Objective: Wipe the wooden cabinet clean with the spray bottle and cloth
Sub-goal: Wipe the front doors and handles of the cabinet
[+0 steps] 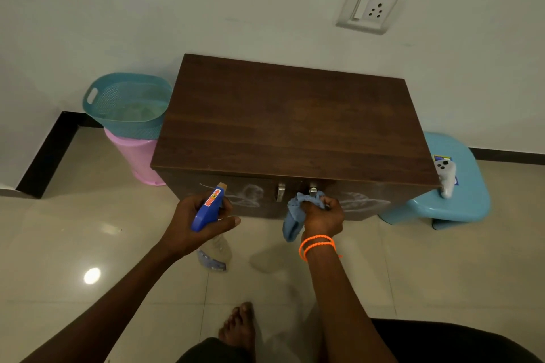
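Note:
A low dark wooden cabinet (289, 118) stands against the wall, with two metal handles and whitish smears on its front doors. My left hand (194, 221) grips a spray bottle (210, 209) with a blue head and a clear body, its nozzle aimed at the left door. My right hand (323, 215) holds a bunched blue cloth (296, 212) just in front of the right handle. An orange band circles my right wrist.
A teal basket (126, 103) sits on a pink bin (135, 156) left of the cabinet. A light blue stool (454, 200) at the right carries a white controller (446, 174). Glossy floor tiles, my bare foot (239, 327), a wall socket (372, 7).

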